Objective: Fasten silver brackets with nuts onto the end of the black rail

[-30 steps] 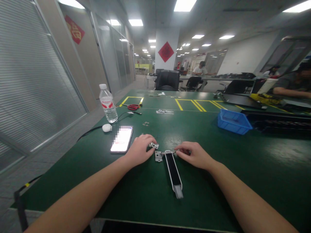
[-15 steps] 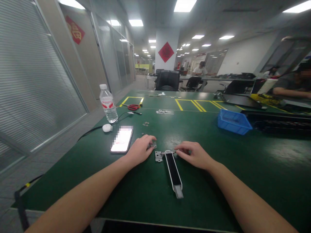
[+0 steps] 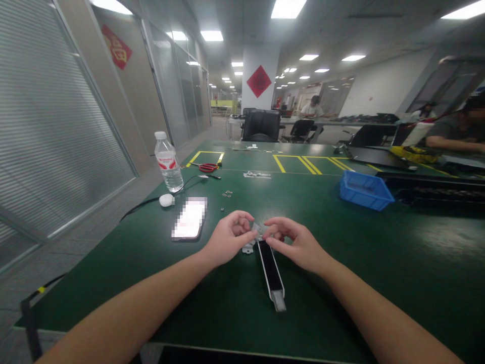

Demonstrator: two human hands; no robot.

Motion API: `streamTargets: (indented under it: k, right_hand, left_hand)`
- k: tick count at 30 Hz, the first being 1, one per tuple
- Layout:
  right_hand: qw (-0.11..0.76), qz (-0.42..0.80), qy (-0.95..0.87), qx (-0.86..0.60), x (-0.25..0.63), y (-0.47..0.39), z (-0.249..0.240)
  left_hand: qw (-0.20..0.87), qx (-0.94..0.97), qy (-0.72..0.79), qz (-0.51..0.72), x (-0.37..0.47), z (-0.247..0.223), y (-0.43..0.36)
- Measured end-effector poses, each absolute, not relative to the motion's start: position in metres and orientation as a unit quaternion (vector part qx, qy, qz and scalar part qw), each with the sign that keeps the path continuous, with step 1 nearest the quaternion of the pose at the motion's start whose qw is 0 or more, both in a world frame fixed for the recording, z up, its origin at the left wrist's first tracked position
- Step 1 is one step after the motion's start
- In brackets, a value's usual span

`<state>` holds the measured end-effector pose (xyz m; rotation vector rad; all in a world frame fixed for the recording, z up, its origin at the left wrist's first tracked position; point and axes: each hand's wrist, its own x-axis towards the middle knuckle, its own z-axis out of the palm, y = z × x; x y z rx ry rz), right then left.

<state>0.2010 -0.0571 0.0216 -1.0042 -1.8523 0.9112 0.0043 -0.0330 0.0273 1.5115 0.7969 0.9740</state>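
Note:
My left hand [image 3: 232,236] pinches a small, clear, crinkled piece that looks like a plastic bag [image 3: 256,228]. From the other side comes my right hand [image 3: 294,238], its fingers curled together at the right edge of that piece; what lies between the fingertips is hidden. Under both hands lies a long black strip with a white frame [image 3: 271,268] and a grey end tab [image 3: 279,302], pointing toward me. A metal hinge plate [image 3: 248,248] at its far end is partly covered by my left fingers.
A phone [image 3: 189,220], a white case [image 3: 165,200] and a water bottle [image 3: 168,164] stand to the left. Several small metal parts [image 3: 227,193] lie beyond my left hand, with red-handled pliers [image 3: 208,167] farther off. A blue bin [image 3: 366,191] is at right.
My left hand has moved right with the clear piece, over the hinge plate. The right hand has shifted slightly left, and the two hands now nearly meet. The black strip stays in place.

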Motion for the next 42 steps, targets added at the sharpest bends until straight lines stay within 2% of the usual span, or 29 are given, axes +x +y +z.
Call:
streamTargets:
  k: [5,12,16,22,27,32,42]
  right_hand:
    - [0.431,0.397,-0.710,-0.392,0.193,-0.060,0.023]
    - [0.467,0.407,-0.683,-0.386,0.195,-0.057,0.022]
    - [0.485,0.427,-0.651,-0.398,0.201,-0.053,0.020]
    - [0.478,0.396,-0.622,-0.477,0.222,-0.041,0.018]
    - [0.409,0.380,-0.621,-0.550,0.243,-0.031,0.015]
    - [0.333,0.405,-0.634,-0.569,0.248,-0.026,0.006]
    - [0.320,0.433,-0.628,-0.562,0.242,-0.027,0.003]
  left_hand:
    - [0.598,0.611,0.309,0.417,0.012,0.026,-0.042]
    - [0.586,0.620,0.308,0.422,0.013,0.027,-0.046]
    - [0.511,0.688,0.311,0.411,0.011,0.032,-0.046]
    - [0.290,0.815,0.381,0.326,-0.002,0.035,-0.036]
    - [0.160,0.871,0.416,0.206,-0.010,0.034,-0.030]
    - [0.125,0.882,0.421,0.173,-0.010,0.033,-0.031]
    - [0.115,0.887,0.416,0.167,-0.009,0.030,-0.030]
